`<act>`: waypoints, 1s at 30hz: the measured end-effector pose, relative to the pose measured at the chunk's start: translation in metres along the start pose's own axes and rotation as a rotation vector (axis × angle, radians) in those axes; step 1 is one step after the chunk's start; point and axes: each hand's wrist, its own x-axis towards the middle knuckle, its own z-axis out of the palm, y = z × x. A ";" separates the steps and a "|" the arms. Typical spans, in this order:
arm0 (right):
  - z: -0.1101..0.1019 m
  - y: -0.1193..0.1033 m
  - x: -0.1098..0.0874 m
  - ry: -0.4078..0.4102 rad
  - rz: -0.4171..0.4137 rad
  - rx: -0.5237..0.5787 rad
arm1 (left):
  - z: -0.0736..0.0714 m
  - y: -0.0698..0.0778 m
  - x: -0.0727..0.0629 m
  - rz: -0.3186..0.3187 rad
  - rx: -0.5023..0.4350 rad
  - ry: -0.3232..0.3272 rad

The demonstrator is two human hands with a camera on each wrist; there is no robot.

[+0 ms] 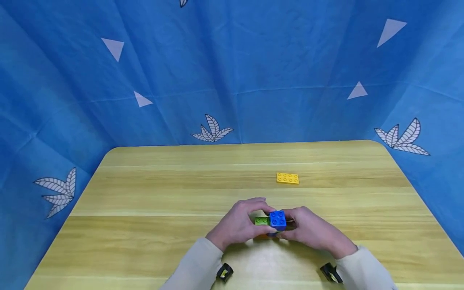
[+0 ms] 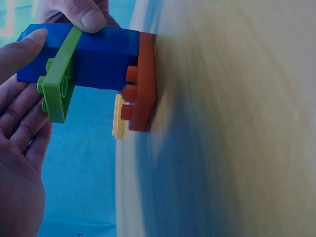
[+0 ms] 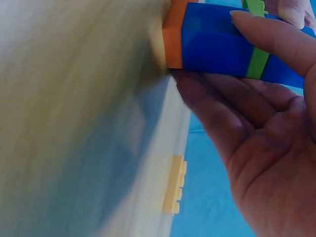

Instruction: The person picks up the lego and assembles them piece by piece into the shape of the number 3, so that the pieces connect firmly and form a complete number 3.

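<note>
A stack of toy building bricks stands upright between both hands. At its base is an orange brick [image 2: 146,81], close against the tabletop; above it come a tall lower blue brick [image 2: 106,59], a thin green brick [image 1: 262,221] and an upper blue brick [image 1: 278,217]. The green and orange bricks jut out toward the left. My left hand [image 1: 241,223] pinches the upper blue brick, thumb in front and fingers behind. From the right, my right hand [image 1: 311,229] grips the lower blue brick, its thumb beside the green one.
Beyond the hands, a flat yellow brick [image 1: 288,178] lies studs up on the wooden table [image 1: 163,201]. A blue patterned cloth [image 1: 253,60] hangs behind the table's far edge and along its sides. Black straps [image 1: 224,272] sit at the wrists.
</note>
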 end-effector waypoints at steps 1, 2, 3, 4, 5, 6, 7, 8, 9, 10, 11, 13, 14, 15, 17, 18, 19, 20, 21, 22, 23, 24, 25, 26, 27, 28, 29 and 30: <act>0.000 0.000 -0.001 -0.002 -0.002 -0.003 | 0.000 0.000 0.000 0.010 0.001 0.000; -0.001 0.000 -0.001 -0.001 -0.006 -0.004 | 0.001 0.000 0.001 0.020 -0.002 -0.001; -0.001 0.000 -0.002 0.002 -0.013 0.003 | 0.001 0.000 0.001 0.033 -0.007 0.000; -0.001 -0.001 -0.003 0.010 -0.017 0.003 | 0.001 -0.001 0.002 0.049 -0.006 0.003; -0.002 -0.001 -0.004 0.017 -0.023 0.012 | 0.001 -0.001 0.002 0.067 -0.010 0.006; -0.002 -0.002 -0.004 0.024 -0.028 0.021 | 0.001 -0.001 0.002 0.081 -0.009 0.007; -0.002 -0.003 -0.005 0.032 -0.030 0.027 | 0.000 -0.001 0.003 0.094 -0.009 0.005; -0.002 -0.004 -0.006 0.040 -0.035 0.027 | 0.000 -0.001 0.003 0.103 -0.002 0.001; -0.002 -0.005 -0.007 0.045 -0.039 0.027 | -0.001 -0.001 0.003 0.111 0.012 -0.005; -0.003 -0.006 -0.008 0.048 -0.039 0.024 | -0.002 0.000 0.004 0.116 0.038 -0.015; -0.003 -0.007 -0.008 0.050 -0.041 0.019 | -0.004 0.002 0.004 0.120 0.072 -0.028; -0.003 -0.008 -0.009 0.053 -0.037 -0.001 | -0.009 0.005 0.007 0.116 0.135 -0.066; -0.003 -0.009 -0.009 0.056 -0.036 -0.008 | -0.012 0.006 0.008 0.108 0.151 -0.090; -0.003 -0.009 -0.009 0.057 -0.035 -0.012 | -0.015 0.008 0.010 0.095 0.161 -0.117; -0.003 -0.009 -0.009 0.058 -0.035 -0.018 | -0.022 0.010 0.014 0.057 0.130 -0.166; -0.003 -0.010 -0.009 0.057 -0.036 -0.016 | -0.025 0.011 0.016 0.034 0.088 -0.186; -0.003 -0.010 -0.009 0.056 -0.037 -0.015 | -0.028 0.012 0.018 0.013 0.031 -0.199; -0.003 -0.010 -0.009 0.054 -0.038 -0.010 | -0.032 0.013 0.020 -0.008 -0.021 -0.206; -0.003 -0.010 -0.009 0.053 -0.038 -0.007 | -0.034 0.013 0.023 -0.023 -0.065 -0.207; -0.003 -0.011 -0.009 0.052 -0.037 -0.002 | -0.037 0.014 0.025 -0.037 -0.107 -0.203; -0.003 -0.011 -0.009 0.052 -0.033 0.001 | -0.039 0.014 0.027 -0.047 -0.144 -0.194; -0.003 -0.011 -0.009 0.053 -0.028 0.002 | -0.040 0.014 0.029 -0.052 -0.167 -0.186; -0.003 -0.011 -0.010 0.054 -0.022 0.002 | -0.041 0.014 0.031 -0.058 -0.181 -0.175; -0.003 -0.011 -0.010 0.055 -0.017 0.004 | -0.042 0.013 0.033 -0.061 -0.188 -0.163; -0.003 -0.011 -0.010 0.056 -0.016 0.003 | -0.042 0.013 0.034 -0.061 -0.190 -0.153; -0.004 -0.011 -0.010 0.057 -0.012 -0.002 | -0.042 0.012 0.035 -0.059 -0.192 -0.142; -0.004 -0.011 -0.010 0.056 -0.009 -0.003 | -0.042 0.011 0.037 -0.049 -0.194 -0.129; -0.003 -0.011 -0.010 0.055 -0.006 -0.002 | -0.041 0.009 0.038 -0.035 -0.201 -0.116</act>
